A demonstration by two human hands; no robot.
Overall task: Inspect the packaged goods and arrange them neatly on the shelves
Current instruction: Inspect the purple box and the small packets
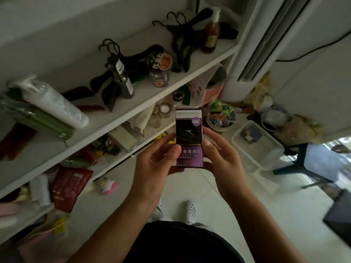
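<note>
Left hand (152,164), right hand (222,160): both grip purple-black box (188,133), thumbs pressed on front face, fingers curled round side edges; box upright, held in air at chest height, apart from white shelves (152,95); farther: printed can (160,73) standing on upper shelf, black hangers (112,62) beside it

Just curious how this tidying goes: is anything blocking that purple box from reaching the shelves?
No. The left hand and right hand hold the purple box, and only open air lies between it and the shelves. The spots themselves are crowded: glass jars on the nearest shelf, black hangers on the one above.
</note>
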